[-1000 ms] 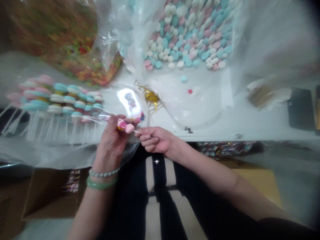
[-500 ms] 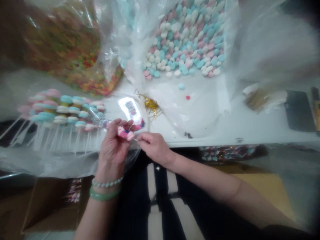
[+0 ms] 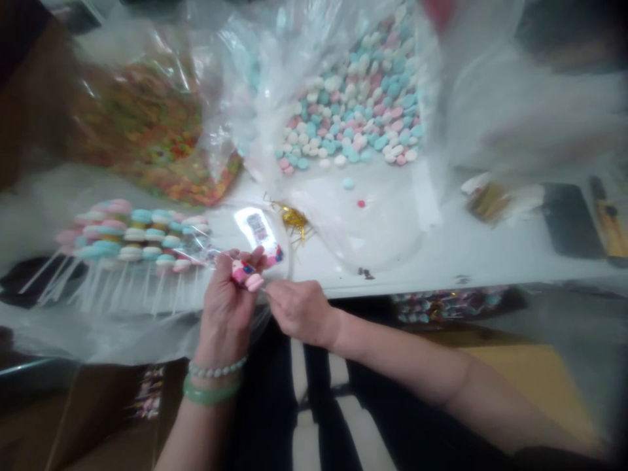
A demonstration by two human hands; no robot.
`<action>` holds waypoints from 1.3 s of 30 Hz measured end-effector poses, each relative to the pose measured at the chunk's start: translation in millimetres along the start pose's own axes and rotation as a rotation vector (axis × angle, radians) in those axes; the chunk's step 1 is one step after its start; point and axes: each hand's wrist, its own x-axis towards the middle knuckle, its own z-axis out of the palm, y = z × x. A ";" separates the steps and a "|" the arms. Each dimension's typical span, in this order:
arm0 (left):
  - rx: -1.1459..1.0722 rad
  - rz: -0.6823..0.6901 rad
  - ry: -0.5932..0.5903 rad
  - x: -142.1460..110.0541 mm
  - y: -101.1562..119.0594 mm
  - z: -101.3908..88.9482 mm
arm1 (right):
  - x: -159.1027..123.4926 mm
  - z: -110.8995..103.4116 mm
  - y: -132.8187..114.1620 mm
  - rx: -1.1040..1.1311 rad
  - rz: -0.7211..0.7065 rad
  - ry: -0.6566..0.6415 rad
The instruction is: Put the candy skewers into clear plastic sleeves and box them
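My left hand is closed round a small pink candy piece at the front edge of the white table. Two bead bracelets sit on that wrist. My right hand is pinched on a thin white stick that runs into the candy. The two hands almost touch. Behind my left thumb lies a clear wrapper with a printed label. To the left, several finished pastel candy lollipops lie in a row on clear plastic, sticks pointing toward me.
An open plastic bag of pink, blue and white candies spills at the table's back. A bag of multicoloured sweets lies at back left. Gold twist ties lie mid-table. Dark flat objects sit at right. A cardboard box stands below.
The view has tilted, so the table sits lower in frame. My hands stay together on the candy and stick; the right hand has closed in a little toward the left.
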 end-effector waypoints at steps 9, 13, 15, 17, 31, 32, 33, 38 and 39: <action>0.107 0.192 -0.096 -15.1 7.8 15.4 | 6.9 -8.8 -8.0 0.038 0.018 -0.005; 0.197 0.214 -0.185 -23.6 4.4 15.6 | 11.8 -20.3 -12.2 0.371 0.180 0.050; 0.202 0.171 -0.227 -27.7 5.1 15.3 | 16.1 -27.8 -15.3 0.679 0.334 0.096; 0.202 0.095 -0.251 -31.9 8.9 15.5 | 20.0 -35.1 -17.9 0.998 0.515 0.097; -0.019 -0.054 -0.251 -54.0 28.5 26.3 | 32.1 -50.7 -34.4 1.740 0.833 -0.168; -0.038 -0.067 -0.259 -54.5 28.0 26.2 | 34.3 -49.1 -35.1 1.778 0.834 -0.189; -0.051 -0.089 -0.261 -54.3 28.4 25.4 | 35.9 -47.1 -34.6 1.811 0.840 -0.219; -0.044 -0.111 -0.151 -41.2 40.5 11.6 | 36.0 -39.5 -22.2 1.856 0.956 -0.364; -0.026 -0.082 -0.123 -37.4 43.0 7.9 | 35.9 -39.2 -20.5 1.840 0.971 -0.368</action>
